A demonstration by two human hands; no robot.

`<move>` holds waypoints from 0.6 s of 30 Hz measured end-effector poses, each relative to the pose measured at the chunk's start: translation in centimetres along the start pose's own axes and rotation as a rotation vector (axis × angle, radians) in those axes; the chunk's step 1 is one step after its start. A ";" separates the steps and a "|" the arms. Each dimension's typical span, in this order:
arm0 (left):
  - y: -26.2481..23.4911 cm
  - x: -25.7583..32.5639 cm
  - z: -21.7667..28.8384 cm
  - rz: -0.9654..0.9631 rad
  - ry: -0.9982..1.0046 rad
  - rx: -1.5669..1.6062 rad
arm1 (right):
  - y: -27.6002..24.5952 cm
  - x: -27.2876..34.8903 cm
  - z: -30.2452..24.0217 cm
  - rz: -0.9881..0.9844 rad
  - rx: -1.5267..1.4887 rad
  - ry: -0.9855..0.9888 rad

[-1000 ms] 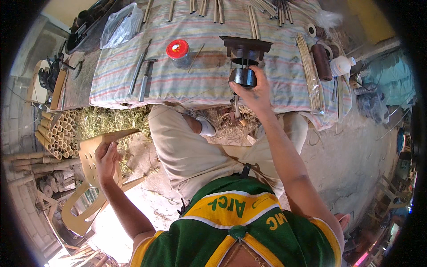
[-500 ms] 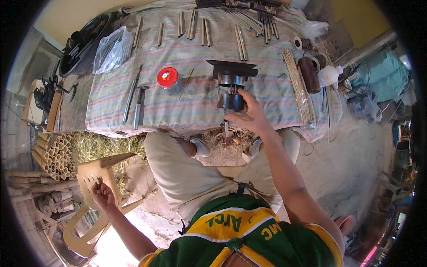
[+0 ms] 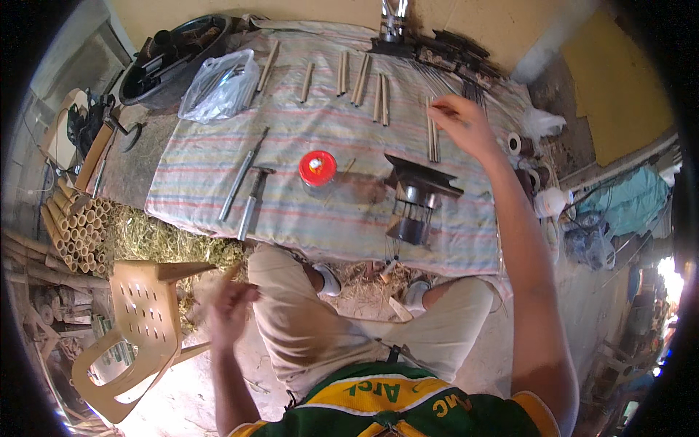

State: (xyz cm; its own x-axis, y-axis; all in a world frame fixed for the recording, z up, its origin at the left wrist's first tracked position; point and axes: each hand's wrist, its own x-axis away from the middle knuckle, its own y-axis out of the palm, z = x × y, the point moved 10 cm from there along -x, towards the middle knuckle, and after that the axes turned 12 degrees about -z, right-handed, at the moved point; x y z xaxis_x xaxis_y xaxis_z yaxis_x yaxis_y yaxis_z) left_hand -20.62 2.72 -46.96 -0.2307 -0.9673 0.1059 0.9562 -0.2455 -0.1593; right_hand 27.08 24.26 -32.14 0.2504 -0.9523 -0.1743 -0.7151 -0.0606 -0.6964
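My right hand (image 3: pixel 464 127) reaches over the cloth-covered table, its bent fingers closing on the upper end of a pair of thin tubes (image 3: pixel 435 142). Below it stands a dark assembly (image 3: pixel 413 211): a wide black trough-shaped piece on top, and two dark rings joined by thin rods. Small bits hang from its lower end. My left hand (image 3: pixel 231 306) is raised beside my left knee, away from the table; motion blurs its fingers, and nothing in it can be made out. A red-lidded clear jar (image 3: pixel 317 173) sits left of the assembly, near a thin stick (image 3: pixel 339 182).
A hammer (image 3: pixel 255 204) and a long metal tool (image 3: pixel 244 175) lie at the table's left. Further back are several thin tubes (image 3: pixel 362 80), a plastic bag (image 3: pixel 222 84) and a black basin (image 3: pixel 178 62). Spools (image 3: pixel 519 144) line the right edge. A plastic chair (image 3: pixel 149 306) stands left.
My right hand has left the dark assembly and moved up to the pair of tubes. My left hand has come in from the chair toward my knee. The view has shifted.
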 end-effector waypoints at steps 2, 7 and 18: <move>3.6 0.2 -1.7 -0.075 -0.029 0.060 | 2.5 -6.1 -0.4 -0.120 0.195 -0.041; 6.7 0.4 -7.7 -0.020 -0.245 0.379 | 10.6 -19.8 2.8 -0.257 0.271 0.090; 7.0 -1.6 -7.9 -0.056 -0.110 0.605 | 16.3 -26.3 5.9 -0.170 0.676 0.443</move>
State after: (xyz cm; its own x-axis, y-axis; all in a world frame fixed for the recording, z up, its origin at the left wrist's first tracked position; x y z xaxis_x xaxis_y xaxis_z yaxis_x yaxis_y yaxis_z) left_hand -14.92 2.07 -55.96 -0.2939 -0.9338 0.2038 0.8835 -0.1841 0.4307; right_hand 12.69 50.10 -43.06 -0.0619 -0.9845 0.1638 -0.1078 -0.1566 -0.9818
